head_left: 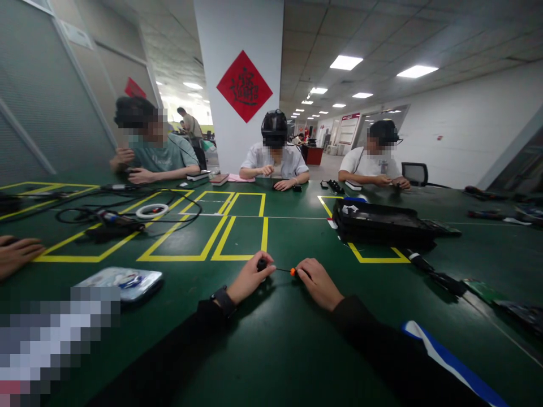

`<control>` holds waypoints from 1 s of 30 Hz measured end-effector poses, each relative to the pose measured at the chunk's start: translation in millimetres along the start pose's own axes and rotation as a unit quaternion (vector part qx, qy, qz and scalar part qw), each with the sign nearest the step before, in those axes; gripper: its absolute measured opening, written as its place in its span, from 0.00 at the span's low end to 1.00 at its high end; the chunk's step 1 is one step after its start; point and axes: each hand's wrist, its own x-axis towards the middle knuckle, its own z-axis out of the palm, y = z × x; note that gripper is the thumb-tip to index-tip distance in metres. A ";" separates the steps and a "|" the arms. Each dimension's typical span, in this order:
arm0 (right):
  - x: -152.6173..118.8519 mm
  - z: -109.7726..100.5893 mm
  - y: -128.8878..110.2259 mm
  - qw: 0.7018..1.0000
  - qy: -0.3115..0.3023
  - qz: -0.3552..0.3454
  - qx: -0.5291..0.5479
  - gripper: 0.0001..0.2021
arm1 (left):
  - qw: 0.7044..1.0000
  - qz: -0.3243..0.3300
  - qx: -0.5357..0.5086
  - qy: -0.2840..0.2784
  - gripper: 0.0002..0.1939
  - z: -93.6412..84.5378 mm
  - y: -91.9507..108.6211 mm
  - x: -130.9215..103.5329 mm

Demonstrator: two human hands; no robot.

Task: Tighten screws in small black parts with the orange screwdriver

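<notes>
My left hand [251, 278], with a dark watch [223, 301] at the wrist, is closed around a small black round piece [262, 264]. Opposite it, my right hand [317, 282] is closed on a dark tool with an orange part [293, 272] at its front. A thin dark shaft [281, 269] spans the gap between the two hands, running from the orange part toward the black piece. Whether its tip touches the piece cannot be made out. Both hands are low over the green table [271, 350].
Black tray [377, 220] at right; cables [110, 217] and a white ring [152, 211] at left. A clear case [123, 282] lies near another person's hand [19, 254]. A blue-white item [449, 362] is front right. Three people sit across.
</notes>
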 end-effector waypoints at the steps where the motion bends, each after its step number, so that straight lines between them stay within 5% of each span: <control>1: 0.1 0.1 0.7 1.000 0.000 -0.002 0.001 0.11 | 1.000 0.003 0.002 0.002 0.12 0.4 -0.6 0.2; 7: -1.5 0.0 1.7 1.000 0.005 -0.006 0.024 0.05 | 1.000 0.006 0.000 0.002 0.13 1.1 -1.7 0.6; 30: -1.4 0.3 3.1 0.999 0.007 0.005 0.035 0.05 | 1.000 0.001 -0.005 0.005 0.13 1.2 0.2 0.4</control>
